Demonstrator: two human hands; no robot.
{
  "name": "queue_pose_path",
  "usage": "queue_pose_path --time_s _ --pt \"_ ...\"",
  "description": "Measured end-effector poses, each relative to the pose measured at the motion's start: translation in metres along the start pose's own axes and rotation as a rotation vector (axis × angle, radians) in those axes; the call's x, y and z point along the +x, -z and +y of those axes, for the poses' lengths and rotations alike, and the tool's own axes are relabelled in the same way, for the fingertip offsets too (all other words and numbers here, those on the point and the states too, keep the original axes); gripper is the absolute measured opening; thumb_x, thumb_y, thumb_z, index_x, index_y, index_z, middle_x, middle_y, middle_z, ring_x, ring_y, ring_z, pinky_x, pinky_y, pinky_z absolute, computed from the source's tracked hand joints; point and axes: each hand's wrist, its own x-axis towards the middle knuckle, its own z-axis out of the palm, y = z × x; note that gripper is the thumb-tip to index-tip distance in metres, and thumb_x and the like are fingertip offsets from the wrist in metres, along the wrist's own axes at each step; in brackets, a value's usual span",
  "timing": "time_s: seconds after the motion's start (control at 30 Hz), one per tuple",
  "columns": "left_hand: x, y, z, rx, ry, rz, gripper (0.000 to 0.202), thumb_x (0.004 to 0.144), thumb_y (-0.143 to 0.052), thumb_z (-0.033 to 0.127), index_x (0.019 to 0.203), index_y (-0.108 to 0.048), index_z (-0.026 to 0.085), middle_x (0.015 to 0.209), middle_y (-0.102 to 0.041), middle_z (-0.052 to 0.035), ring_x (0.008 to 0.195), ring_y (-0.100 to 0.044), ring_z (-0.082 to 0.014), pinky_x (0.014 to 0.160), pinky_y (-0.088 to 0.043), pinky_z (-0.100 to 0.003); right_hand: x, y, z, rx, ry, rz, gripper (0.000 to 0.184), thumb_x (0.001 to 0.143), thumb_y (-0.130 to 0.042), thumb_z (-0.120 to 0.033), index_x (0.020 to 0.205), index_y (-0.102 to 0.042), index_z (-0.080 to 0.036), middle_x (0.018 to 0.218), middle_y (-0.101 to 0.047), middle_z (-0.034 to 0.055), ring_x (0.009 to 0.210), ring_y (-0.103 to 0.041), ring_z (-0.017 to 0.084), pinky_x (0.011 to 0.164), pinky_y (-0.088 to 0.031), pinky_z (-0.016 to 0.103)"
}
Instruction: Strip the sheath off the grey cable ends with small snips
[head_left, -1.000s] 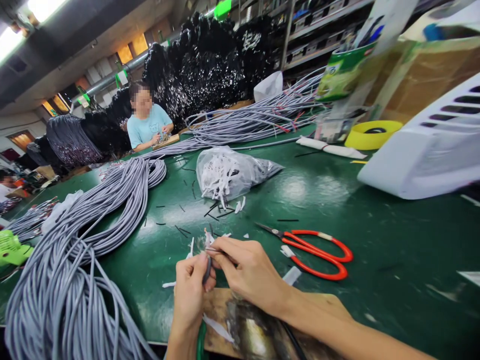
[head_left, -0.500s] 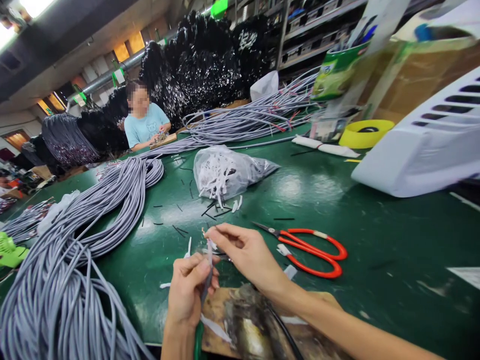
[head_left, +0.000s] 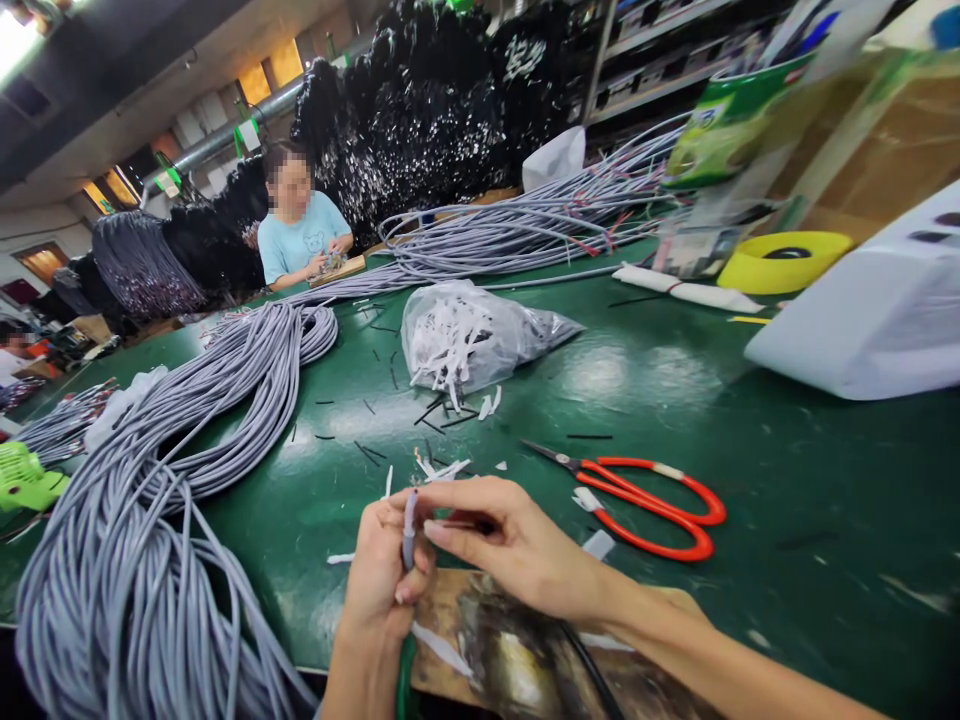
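Observation:
A grey cable end [head_left: 409, 530] stands upright in my left hand [head_left: 379, 565], whose fingers are closed round it. My right hand [head_left: 525, 545] is beside it, index finger at the cable's tip and thumb just to the right. Its fingers are curled in a pinch; what lies between them is hidden. Beneath the hands is a stained wooden board [head_left: 435, 640] with a dark, worn metal piece [head_left: 517, 670] on it. Red-handled scissors [head_left: 652, 500] lie to the right, blades pointing left.
Coiled grey cables [head_left: 150, 500] fill the left of the green table [head_left: 637, 620]. A clear bag [head_left: 472, 335] of white strips sits ahead, with black and white scraps before it. Yellow tape [head_left: 784, 262] and a white plastic housing [head_left: 862, 320] stand right. Across the table sits a person [head_left: 304, 235].
My right fingers have moved down from the wire tip to beside the cable end, and are more curled. The cable end now sits lower and closer to me. The view has shifted slightly left.

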Motion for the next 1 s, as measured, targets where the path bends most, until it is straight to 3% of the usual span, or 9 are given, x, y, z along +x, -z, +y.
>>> queue_pose_path --time_s 0.13,0.27,0.4,0.53,0.67,0.73,0.87,0.93,1.0 --pt "-0.003 -0.003 0.003 -0.097 -0.013 0.097 0.041 0.051 -0.081 0.038 0.073 -0.057 0.014 0.041 -0.047 0.0076 0.027 -0.030 0.0006 0.026 -0.010 -0.007 0.000 -0.001 0.002 -0.277 0.071 0.007 0.024 0.077 -0.045 -0.003 0.067 -0.063 -0.015 0.060 -0.062 0.0021 0.056 -0.056 0.012 0.056 -0.045 0.020" --pt "-0.009 -0.002 0.005 -0.083 -0.170 0.161 0.045 0.058 -0.077 0.045 0.087 -0.062 0.014 0.047 -0.050 0.0040 0.037 -0.037 -0.0022 0.031 -0.011 -0.008 -0.002 0.003 0.002 -0.470 0.190 0.112 0.025 0.081 -0.042 -0.004 0.073 -0.064 -0.014 0.066 -0.063 0.0041 0.058 -0.056 0.012 0.054 -0.044 0.021" --pt "-0.012 0.002 0.003 0.027 -0.315 0.092 0.039 0.058 -0.077 0.044 0.073 -0.069 0.009 0.040 -0.034 0.0070 0.036 -0.021 0.0001 0.033 -0.009 -0.011 -0.002 0.004 0.002 -0.517 0.181 0.149 0.023 0.081 -0.043 -0.006 0.074 -0.063 -0.015 0.065 -0.062 0.0033 0.057 -0.055 0.012 0.052 -0.042 0.021" --pt "-0.013 0.004 0.000 0.076 -0.393 0.055 0.034 0.060 -0.076 0.043 0.061 -0.068 0.010 0.039 -0.021 0.0102 0.036 -0.012 0.0003 0.034 -0.009 -0.013 0.000 0.008 0.004 -0.592 0.183 0.219 0.022 0.081 -0.042 -0.007 0.072 -0.061 -0.014 0.064 -0.060 0.0029 0.055 -0.054 0.011 0.051 -0.041 0.020" --pt "-0.016 0.005 0.001 0.048 -0.440 0.026 0.037 0.062 -0.074 0.044 0.052 -0.058 0.013 0.039 -0.019 0.0107 0.035 -0.009 -0.0004 0.033 -0.009 -0.014 0.004 0.023 0.003 -0.688 0.107 0.483 0.019 0.080 -0.044 -0.011 0.068 -0.058 -0.016 0.063 -0.058 0.0026 0.054 -0.052 0.012 0.050 -0.041 0.021" --pt "-0.016 0.005 0.000 0.059 -0.449 0.034 0.039 0.064 -0.072 0.045 0.051 -0.054 0.013 0.039 -0.019 0.0109 0.035 -0.009 -0.0008 0.033 -0.009 -0.014 0.005 0.027 -0.002 -0.589 0.023 0.569 0.017 0.081 -0.048 -0.018 0.069 -0.059 -0.016 0.063 -0.058 0.0020 0.049 -0.049 0.010 0.044 -0.038 0.020" --pt "-0.015 0.003 -0.001 0.230 -0.457 0.083 0.040 0.071 -0.067 0.046 0.055 -0.054 0.013 0.040 -0.028 0.0082 0.037 -0.016 -0.0019 0.035 -0.015 -0.014 0.004 0.021 -0.013 -0.265 -0.009 0.229 0.021 0.081 -0.055 -0.027 0.068 -0.065 -0.015 0.056 -0.058 0.0005 0.044 -0.044 0.009 0.040 -0.033 0.020" --pt "-0.014 0.002 -0.002 0.343 -0.465 0.093 0.038 0.073 -0.065 0.046 0.058 -0.058 0.012 0.044 -0.038 0.0050 0.038 -0.022 -0.0027 0.037 -0.018 -0.015 0.004 0.016 -0.015 -0.192 -0.013 0.179 0.022 0.080 -0.058 -0.029 0.065 -0.066 -0.015 0.054 -0.058 0.0011 0.046 -0.045 0.009 0.042 -0.033 0.020" --pt "-0.014 0.000 -0.001 0.444 -0.460 0.080 0.038 0.073 -0.064 0.047 0.060 -0.062 0.012 0.048 -0.047 0.0018 0.040 -0.027 -0.0039 0.038 -0.022 -0.017 0.004 0.014 -0.015 -0.142 -0.078 0.213 0.026 0.077 -0.061 -0.034 0.061 -0.064 -0.014 0.052 -0.057 0.0006 0.045 -0.043 0.009 0.041 -0.031 0.020"
